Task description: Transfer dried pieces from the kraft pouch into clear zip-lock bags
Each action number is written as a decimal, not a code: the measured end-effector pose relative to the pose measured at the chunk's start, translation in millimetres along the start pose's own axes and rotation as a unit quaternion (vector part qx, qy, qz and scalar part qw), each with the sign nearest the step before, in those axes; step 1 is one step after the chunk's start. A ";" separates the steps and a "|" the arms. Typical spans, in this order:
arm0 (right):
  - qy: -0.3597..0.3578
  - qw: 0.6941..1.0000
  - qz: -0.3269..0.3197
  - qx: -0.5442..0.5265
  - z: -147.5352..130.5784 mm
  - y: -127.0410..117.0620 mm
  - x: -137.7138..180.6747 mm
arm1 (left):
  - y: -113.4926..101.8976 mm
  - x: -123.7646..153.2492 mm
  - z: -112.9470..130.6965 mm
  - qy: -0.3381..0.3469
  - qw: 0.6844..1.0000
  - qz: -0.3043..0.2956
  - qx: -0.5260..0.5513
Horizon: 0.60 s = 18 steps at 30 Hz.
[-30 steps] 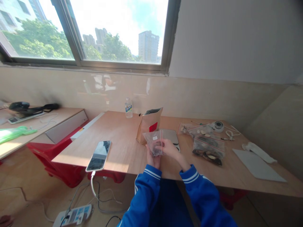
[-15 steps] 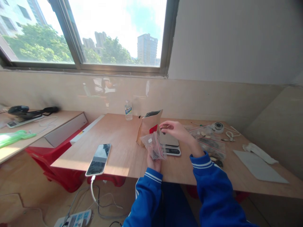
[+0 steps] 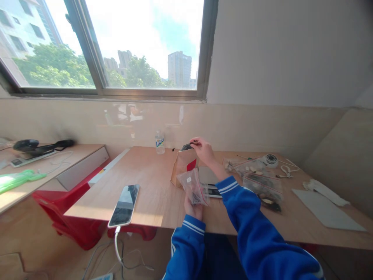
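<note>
My left hand (image 3: pixel 194 206) is closed on a clear zip bag (image 3: pixel 192 187) that has a small white label, held over the table's front. My right hand (image 3: pixel 203 148) is at the open top of a standing brown paper pouch (image 3: pixel 181 165) with a red patch. Its fingers pinch a small dark brown piece (image 3: pixel 194 142), too small to name. Behind the zip bag and under my right forearm lies a flat digital scale (image 3: pixel 214 190), partly covered. The pouch's inside is mostly hidden.
A phone (image 3: pixel 124 205) on a white cable lies at the table's left front. A bottle (image 3: pixel 159 142) stands near the wall. Filled zip bags (image 3: pixel 262 182), a white roll (image 3: pixel 271 160) and a grey sheet (image 3: pixel 328 210) are on the right. A red stool (image 3: pixel 72 210) stands left.
My right hand has moved up and left, from above the scale to the pouch's mouth, with the dark piece in its fingers. My left hand still holds the zip bag.
</note>
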State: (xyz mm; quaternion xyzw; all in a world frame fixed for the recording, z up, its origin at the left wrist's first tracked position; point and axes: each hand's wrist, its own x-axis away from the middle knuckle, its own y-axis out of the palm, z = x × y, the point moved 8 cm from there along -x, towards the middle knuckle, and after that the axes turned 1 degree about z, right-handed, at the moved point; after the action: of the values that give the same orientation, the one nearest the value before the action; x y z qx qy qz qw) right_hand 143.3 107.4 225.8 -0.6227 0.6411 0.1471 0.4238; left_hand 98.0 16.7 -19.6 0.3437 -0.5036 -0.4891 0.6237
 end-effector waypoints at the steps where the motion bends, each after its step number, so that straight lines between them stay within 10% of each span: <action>1: 0.005 1.000 0.002 -0.004 1.9 -0.9 -2.0 | -0.3 -0.3 -0.1 -0.001 1.000 0.000 0.003; 18: -0.033 0.979 -0.109 0.171 -2.9 20.3 8.4 | -4.6 0.2 3.0 0.002 0.999 0.003 0.036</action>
State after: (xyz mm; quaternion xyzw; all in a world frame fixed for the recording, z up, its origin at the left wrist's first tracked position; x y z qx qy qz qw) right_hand 124.6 103.4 214.5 -0.6020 0.5706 0.0084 0.5584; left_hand 93.8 15.3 -23.0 0.3650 -0.5206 -0.4680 0.6138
